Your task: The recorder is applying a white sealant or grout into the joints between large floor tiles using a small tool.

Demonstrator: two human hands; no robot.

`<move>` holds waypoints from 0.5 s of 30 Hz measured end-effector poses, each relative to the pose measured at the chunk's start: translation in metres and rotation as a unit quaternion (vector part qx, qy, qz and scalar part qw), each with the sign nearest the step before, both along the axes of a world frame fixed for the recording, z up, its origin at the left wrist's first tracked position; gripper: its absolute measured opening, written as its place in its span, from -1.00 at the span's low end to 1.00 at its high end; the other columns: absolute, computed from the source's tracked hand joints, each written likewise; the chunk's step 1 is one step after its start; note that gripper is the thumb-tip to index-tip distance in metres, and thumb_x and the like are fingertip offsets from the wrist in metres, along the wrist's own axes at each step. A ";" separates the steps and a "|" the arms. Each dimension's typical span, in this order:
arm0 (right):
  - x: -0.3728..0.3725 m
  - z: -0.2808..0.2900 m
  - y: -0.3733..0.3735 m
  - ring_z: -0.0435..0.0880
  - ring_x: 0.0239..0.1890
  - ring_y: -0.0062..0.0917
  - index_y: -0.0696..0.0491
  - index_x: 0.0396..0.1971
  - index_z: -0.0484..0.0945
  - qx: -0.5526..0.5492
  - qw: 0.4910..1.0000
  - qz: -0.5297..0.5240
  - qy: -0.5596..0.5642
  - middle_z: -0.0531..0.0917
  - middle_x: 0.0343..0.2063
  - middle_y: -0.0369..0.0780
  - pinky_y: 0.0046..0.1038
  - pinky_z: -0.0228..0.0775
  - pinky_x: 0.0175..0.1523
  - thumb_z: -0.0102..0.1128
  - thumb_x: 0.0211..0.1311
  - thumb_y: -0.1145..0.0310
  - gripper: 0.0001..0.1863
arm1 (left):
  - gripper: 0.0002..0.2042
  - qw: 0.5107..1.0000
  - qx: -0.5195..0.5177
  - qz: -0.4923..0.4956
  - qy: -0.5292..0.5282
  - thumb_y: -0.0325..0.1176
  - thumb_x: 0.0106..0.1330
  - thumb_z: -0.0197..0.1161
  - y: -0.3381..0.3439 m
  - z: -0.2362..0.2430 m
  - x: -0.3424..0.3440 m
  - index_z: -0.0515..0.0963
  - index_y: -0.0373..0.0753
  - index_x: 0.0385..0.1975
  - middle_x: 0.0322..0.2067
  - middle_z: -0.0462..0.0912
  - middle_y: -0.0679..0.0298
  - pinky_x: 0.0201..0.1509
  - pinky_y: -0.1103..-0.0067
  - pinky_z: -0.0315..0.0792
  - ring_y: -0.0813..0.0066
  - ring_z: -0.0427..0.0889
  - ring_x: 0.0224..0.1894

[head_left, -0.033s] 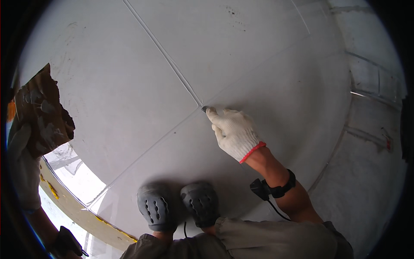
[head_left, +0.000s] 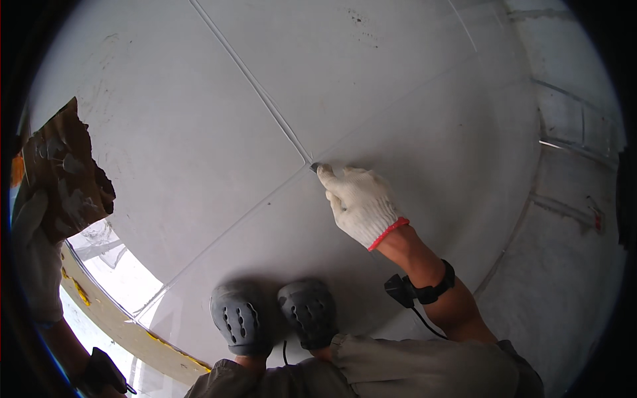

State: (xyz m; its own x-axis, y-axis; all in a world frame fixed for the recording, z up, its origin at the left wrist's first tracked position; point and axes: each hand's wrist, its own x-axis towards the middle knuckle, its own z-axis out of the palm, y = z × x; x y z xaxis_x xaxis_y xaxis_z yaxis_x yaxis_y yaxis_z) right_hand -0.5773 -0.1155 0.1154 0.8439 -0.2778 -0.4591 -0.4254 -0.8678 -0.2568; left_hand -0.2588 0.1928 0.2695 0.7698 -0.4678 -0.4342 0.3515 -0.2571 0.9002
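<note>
My right hand (head_left: 363,202), in a white knitted glove with a red cuff, is closed around a small dark tool (head_left: 314,168). Only the tool's tip shows past the fingers. It touches the grey tiled floor (head_left: 199,132) where two joints cross. From that crossing a pair of thin pale lines runs along one joint (head_left: 255,83) toward the far left. At the left edge, my gloved left hand (head_left: 33,255) grips a torn piece of brown cardboard (head_left: 70,169) smeared with whitish material, held up above the floor.
My feet in dark grey clogs (head_left: 242,318) stand on the tiles near the lower edge. A curved beige edge with yellow patches (head_left: 142,341) lies at lower left, beside bright reflections. On the right rises a grey wall (head_left: 564,239) with a small red item (head_left: 598,221).
</note>
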 end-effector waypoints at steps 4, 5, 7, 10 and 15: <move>0.008 0.003 0.000 0.77 -0.32 -0.16 0.15 0.30 0.54 -0.016 0.998 0.017 0.061 0.72 -0.47 -0.06 -0.11 0.66 -0.17 0.12 0.41 0.46 -0.53 | -0.46 1.000 -0.007 -0.022 0.001 -0.55 0.39 0.15 -0.006 -0.001 -0.005 0.37 -0.51 0.39 0.24 0.55 -0.09 0.34 0.21 0.52 0.02 0.58 0.25; 0.015 0.010 0.003 0.79 -0.28 -0.14 0.17 0.32 0.52 0.001 0.991 0.010 0.130 0.74 -0.46 -0.04 -0.11 0.68 -0.14 0.08 0.37 0.49 -0.49 | -0.46 1.000 -0.009 -0.027 0.001 -0.55 0.39 0.15 -0.005 -0.002 -0.007 0.37 -0.51 0.39 0.24 0.55 -0.09 0.34 0.21 0.52 0.02 0.58 0.25; 0.033 0.029 0.001 0.79 -0.29 -0.13 0.17 0.33 0.51 0.001 0.987 0.010 0.158 0.75 -0.44 -0.03 -0.11 0.68 -0.16 0.08 0.36 0.49 -0.48 | -0.46 1.000 -0.010 -0.029 0.006 -0.55 0.39 0.15 -0.009 0.007 -0.002 0.37 -0.51 0.39 0.24 0.55 -0.09 0.34 0.21 0.52 0.02 0.58 0.25; 0.035 0.041 -0.005 0.80 -0.31 -0.12 0.18 0.34 0.50 -0.004 0.981 0.021 0.192 0.76 -0.42 -0.03 -0.10 0.69 -0.18 0.06 0.35 0.49 -0.47 | -0.47 1.000 -0.016 -0.019 0.001 -0.54 0.39 0.16 -0.011 0.014 0.003 0.38 -0.52 0.38 0.23 0.55 -0.09 0.32 0.23 0.54 0.03 0.59 0.24; -0.004 0.037 -0.005 0.77 -0.42 -0.12 0.19 0.29 0.53 0.003 0.981 0.034 0.191 0.70 -0.56 -0.04 -0.07 0.65 -0.30 0.06 0.37 0.49 -0.51 | -0.48 0.976 -0.020 0.179 0.123 -0.53 0.40 0.17 -0.051 0.037 -0.005 0.40 -0.52 0.36 0.24 0.54 -0.08 0.35 0.22 0.51 0.03 0.57 0.25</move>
State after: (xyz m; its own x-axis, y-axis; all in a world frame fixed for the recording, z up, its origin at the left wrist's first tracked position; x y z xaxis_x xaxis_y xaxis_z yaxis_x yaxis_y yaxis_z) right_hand -0.5809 -0.1208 0.1526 0.6267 -0.2222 -0.7469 -0.4319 -0.8968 -0.0956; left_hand -0.2637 0.1420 0.3065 0.7622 -0.2086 -0.6128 0.6186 -0.0442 0.7845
